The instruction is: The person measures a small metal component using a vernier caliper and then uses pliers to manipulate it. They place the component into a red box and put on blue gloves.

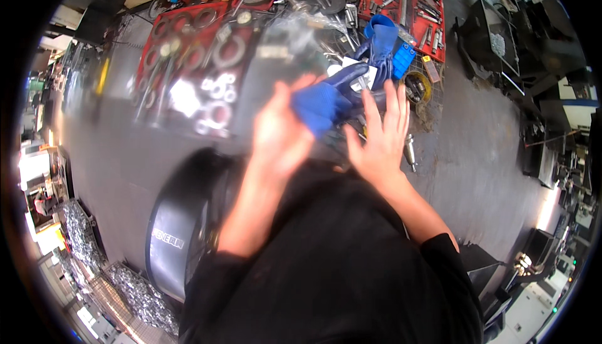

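Observation:
A blue work glove (318, 107) with dark coated fingers is in my left hand (280, 127), held by its cuff end and slightly blurred. My right hand (385, 134) reaches over the bench's near edge with its fingers stretched and apart, holding nothing. Just beyond its fingertips, another dark blue glove (384, 52) lies on the cluttered bench. Between the gloves sits a small white piece (365, 75), partly covered. A blue cup-like container (379, 23) stands behind them, and a blue plastic case (404, 59) lies to the right.
Ring-shaped metal parts and long tools cover a red mat (188, 46) at the left. Red trays (429, 24) of small tools lie at the far right of the bench. A metal tool holder (410, 153) is near the front edge. A black chair (182, 231) stands at my left.

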`<state>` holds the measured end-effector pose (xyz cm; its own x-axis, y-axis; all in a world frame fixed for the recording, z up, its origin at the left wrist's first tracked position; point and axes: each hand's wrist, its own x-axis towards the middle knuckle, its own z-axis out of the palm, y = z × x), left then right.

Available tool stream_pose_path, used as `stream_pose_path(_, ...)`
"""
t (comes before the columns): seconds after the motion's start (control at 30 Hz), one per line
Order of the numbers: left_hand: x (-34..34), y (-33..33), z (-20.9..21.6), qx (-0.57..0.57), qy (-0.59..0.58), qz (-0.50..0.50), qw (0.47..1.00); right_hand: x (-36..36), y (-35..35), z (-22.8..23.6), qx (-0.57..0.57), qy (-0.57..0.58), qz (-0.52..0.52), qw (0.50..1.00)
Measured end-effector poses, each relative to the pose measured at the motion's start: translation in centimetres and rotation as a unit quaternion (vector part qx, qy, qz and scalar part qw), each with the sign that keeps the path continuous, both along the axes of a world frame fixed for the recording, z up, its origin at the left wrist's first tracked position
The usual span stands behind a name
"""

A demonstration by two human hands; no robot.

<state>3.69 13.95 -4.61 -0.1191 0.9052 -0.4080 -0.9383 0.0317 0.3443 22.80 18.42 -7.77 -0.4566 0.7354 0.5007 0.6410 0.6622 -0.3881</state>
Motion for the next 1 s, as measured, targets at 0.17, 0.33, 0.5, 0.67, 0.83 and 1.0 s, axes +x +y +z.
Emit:
stream_pose_path(0.17, 1.9, -0.2, -0.4, -0.045, 0.121, -0.004, 0.992, -1.1, -1.3, 2.3, -0.281, 0.207, 0.092, 0.933)
stream_pose_path(0.33, 4.2, -1.4, -0.8, -0.03, 0.116, -0.06, 0.991, -1.5, -1.2, 0.2, -0.274, 0.184, 0.09, 0.94)
stream_pose_path(0.5, 4.4, -4.1, -3.6, 0.003, 0.718, -0.084, 0.691, -0.3, -1.4, 0.2, -0.51, 0.334, 0.01, 0.793)
stream_pose_path(0.67, 4.2, -5.2, -4.2, -0.025, 0.665, -0.139, 0.734, 0.2, -1.2, 0.1, -0.547, 0.337, 0.04, 0.765)
stream_pose_path(0.83, 4.4, -4.6, -5.6, -0.014, 0.596, -0.13, 0.792, 0.4, -1.1, -0.7, -0.6, 0.37, 0.006, 0.71)
stream_pose_path(1.0, 3.9, -4.4, -6.5, -0.089, 0.444, -0.072, 0.889, 1.6, -2.0, -1.8, -0.58, 0.299, -0.008, 0.757)
